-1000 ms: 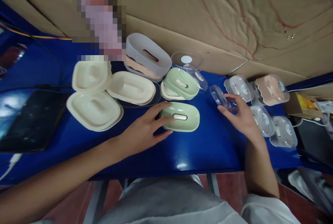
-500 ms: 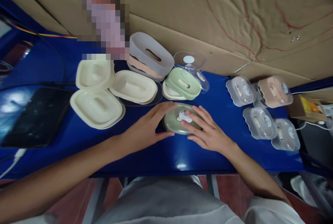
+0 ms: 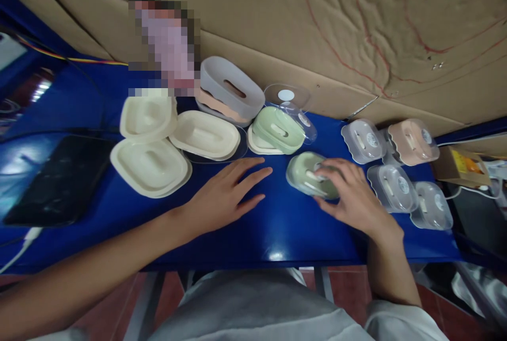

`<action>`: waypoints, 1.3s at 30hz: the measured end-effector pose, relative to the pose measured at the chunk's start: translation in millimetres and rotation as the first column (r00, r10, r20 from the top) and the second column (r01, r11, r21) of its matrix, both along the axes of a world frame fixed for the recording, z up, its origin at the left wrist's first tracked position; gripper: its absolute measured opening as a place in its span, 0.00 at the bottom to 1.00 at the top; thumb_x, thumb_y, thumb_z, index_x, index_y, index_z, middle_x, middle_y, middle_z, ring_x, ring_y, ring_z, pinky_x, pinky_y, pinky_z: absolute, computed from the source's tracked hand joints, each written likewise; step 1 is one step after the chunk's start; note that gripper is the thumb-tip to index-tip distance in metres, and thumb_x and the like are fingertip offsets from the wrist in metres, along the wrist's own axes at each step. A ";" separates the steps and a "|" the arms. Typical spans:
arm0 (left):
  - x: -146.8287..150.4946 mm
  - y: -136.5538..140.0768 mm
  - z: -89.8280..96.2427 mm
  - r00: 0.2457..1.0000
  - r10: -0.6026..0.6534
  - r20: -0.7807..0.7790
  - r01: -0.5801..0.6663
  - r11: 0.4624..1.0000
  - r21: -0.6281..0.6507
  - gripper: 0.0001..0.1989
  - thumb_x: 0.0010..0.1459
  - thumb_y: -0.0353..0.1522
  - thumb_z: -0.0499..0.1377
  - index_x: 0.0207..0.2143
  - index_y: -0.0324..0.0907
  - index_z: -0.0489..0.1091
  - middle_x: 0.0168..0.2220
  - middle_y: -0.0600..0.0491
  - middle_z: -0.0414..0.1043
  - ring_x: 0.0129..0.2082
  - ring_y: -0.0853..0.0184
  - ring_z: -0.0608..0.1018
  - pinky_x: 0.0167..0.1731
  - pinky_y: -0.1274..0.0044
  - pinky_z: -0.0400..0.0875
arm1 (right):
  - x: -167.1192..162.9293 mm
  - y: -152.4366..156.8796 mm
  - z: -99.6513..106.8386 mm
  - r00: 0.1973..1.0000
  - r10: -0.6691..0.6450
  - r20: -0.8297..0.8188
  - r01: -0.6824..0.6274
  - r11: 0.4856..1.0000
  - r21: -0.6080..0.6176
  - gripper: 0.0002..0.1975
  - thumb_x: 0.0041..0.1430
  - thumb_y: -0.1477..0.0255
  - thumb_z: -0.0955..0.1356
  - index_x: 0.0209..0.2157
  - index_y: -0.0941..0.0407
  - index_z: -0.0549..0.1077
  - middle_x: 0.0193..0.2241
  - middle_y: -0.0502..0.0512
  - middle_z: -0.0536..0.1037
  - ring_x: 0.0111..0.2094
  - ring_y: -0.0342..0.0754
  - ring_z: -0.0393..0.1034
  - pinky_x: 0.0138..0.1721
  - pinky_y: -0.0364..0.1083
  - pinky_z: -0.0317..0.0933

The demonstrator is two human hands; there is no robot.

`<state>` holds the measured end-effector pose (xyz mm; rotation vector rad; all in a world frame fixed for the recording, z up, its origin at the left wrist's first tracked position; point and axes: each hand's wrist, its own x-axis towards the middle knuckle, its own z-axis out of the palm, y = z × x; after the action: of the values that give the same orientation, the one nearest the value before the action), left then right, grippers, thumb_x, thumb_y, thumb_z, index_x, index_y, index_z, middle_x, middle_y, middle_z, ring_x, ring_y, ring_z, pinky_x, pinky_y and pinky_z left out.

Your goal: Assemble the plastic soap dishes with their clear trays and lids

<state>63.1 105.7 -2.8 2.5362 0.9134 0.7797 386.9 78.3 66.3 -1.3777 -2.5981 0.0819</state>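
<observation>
Now the right hand [image 3: 348,196] has slid the green box [image 3: 307,174] right, holding it; the left hand [image 3: 225,198] lies flat and empty on the table [image 3: 301,235].

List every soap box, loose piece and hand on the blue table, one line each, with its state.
Right hand: gripping the covered green soap box.
Left hand: flat on the blue table, empty.
Covered green soap box: clear cover on.
Four covered boxes: covers on, grouped at right.
Second green box: uncovered, tilted on a cream tray.
Cream trays: loose, uncovered.
Clear covers: loose, by the cardboard.
Black tablet: screen dark.
</observation>
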 end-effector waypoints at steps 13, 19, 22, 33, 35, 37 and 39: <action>10.4 -4.2 -7.4 0.947 0.126 -0.294 -0.066 0.976 0.205 0.27 0.73 0.33 0.57 0.71 0.38 0.64 0.73 0.32 0.59 0.73 0.43 0.64 0.70 0.48 0.61 | -21.3 7.4 -55.7 0.998 -0.029 0.048 0.025 0.995 0.092 0.31 0.75 0.67 0.64 0.76 0.49 0.55 0.74 0.59 0.62 0.74 0.59 0.56 0.73 0.63 0.48; 18.5 2.9 5.4 0.943 0.155 -0.295 -0.082 0.966 0.247 0.29 0.72 0.33 0.59 0.71 0.35 0.62 0.74 0.29 0.57 0.75 0.42 0.61 0.71 0.49 0.60 | -36.0 20.7 -61.0 0.993 -0.115 0.022 0.107 0.970 0.217 0.34 0.76 0.63 0.64 0.77 0.53 0.52 0.64 0.65 0.74 0.67 0.62 0.65 0.70 0.63 0.50; 28.0 10.0 9.9 0.923 0.201 -0.328 -0.105 0.952 0.289 0.29 0.72 0.33 0.59 0.71 0.32 0.62 0.72 0.27 0.59 0.73 0.41 0.64 0.70 0.47 0.60 | -29.1 23.3 -62.0 0.988 -0.150 0.021 0.142 0.962 0.232 0.32 0.75 0.61 0.66 0.75 0.53 0.57 0.60 0.66 0.76 0.63 0.62 0.68 0.68 0.63 0.52; 25.6 -6.3 -2.3 0.933 -0.131 -0.336 0.251 0.905 0.344 0.19 0.66 0.21 0.59 0.58 0.36 0.73 0.52 0.42 0.80 0.50 0.58 0.82 0.55 0.65 0.76 | -30.6 16.1 -54.9 0.998 -0.057 -0.002 0.055 0.951 0.303 0.22 0.73 0.62 0.69 0.64 0.53 0.72 0.51 0.61 0.82 0.56 0.57 0.73 0.67 0.60 0.48; 18.1 -7.5 -1.8 0.938 -0.152 -0.311 0.262 0.899 0.351 0.17 0.67 0.22 0.59 0.57 0.37 0.73 0.51 0.43 0.81 0.49 0.57 0.81 0.55 0.64 0.76 | -28.1 16.9 -53.9 0.998 -0.033 -0.045 0.046 0.949 0.313 0.16 0.72 0.63 0.71 0.58 0.51 0.76 0.46 0.58 0.83 0.53 0.56 0.75 0.64 0.58 0.52; 12.1 -6.1 -0.7 0.950 -0.152 -0.274 0.246 0.904 0.350 0.16 0.68 0.23 0.59 0.56 0.38 0.74 0.50 0.44 0.81 0.49 0.58 0.81 0.55 0.64 0.75 | -25.3 17.6 -53.3 0.994 -0.005 -0.113 0.039 0.953 0.302 0.11 0.73 0.66 0.71 0.54 0.51 0.78 0.46 0.56 0.84 0.53 0.54 0.76 0.63 0.57 0.53; 8.2 -3.8 0.9 0.955 -0.161 -0.248 0.242 0.906 0.347 0.14 0.68 0.24 0.58 0.54 0.39 0.74 0.48 0.46 0.82 0.48 0.59 0.82 0.55 0.64 0.75 | -23.1 17.8 -52.1 0.985 0.018 -0.171 0.026 0.967 0.254 0.10 0.73 0.70 0.70 0.53 0.51 0.77 0.48 0.56 0.85 0.55 0.54 0.77 0.65 0.57 0.53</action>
<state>71.3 101.9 -1.9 3.0391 0.5852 0.6777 363.8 96.2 14.3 -1.2270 -2.3662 -0.1249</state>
